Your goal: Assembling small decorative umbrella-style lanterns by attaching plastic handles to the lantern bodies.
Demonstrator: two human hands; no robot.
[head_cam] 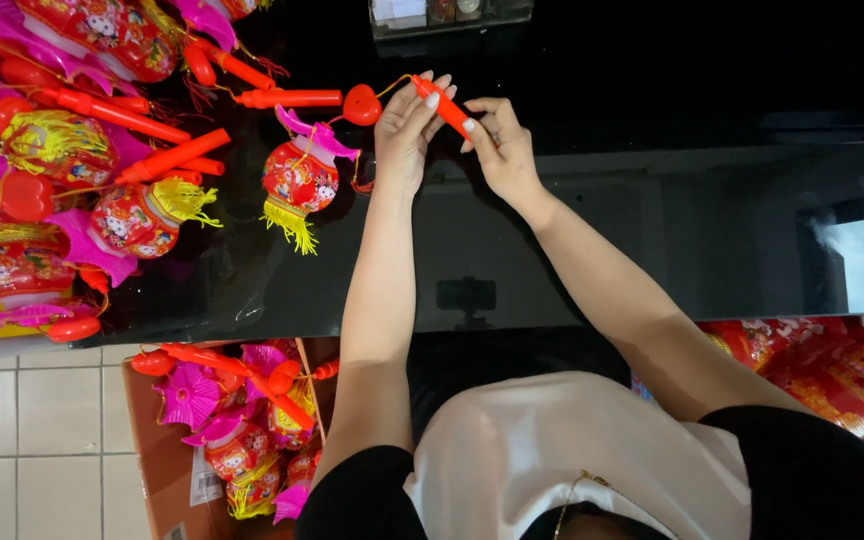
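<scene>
Nearest the camera, the person's white top [552,450] and dark sleeves fill the lower edge, and both bare forearms stretch out over a glossy black table [652,240]. Down at the left, on the tiled floor [32,420], an open cardboard box [157,450] holds a jumble of red toy lanterns with pink paper tops. At the lower right sits another heap of red patterned lanterns [842,375] (partly hidden under the table edge).

Farther out, the left hand [407,125] and the right hand [500,145] meet over the table. Both pinch a slim red plastic handle stick [442,107], which is held tilted above the tabletop: the left fingers are pressed together around its upper end, the right thumb and fingers close on its lower end. A thin string runs from the stick to a red heart-shaped piece [361,104] just beside the left hand, and below that lies a small red lantern with a yellow tassel [298,183] on the table.

Beyond, at the far left, a pile of finished lanterns and red sticks [82,150] covers the tabletop.
</scene>
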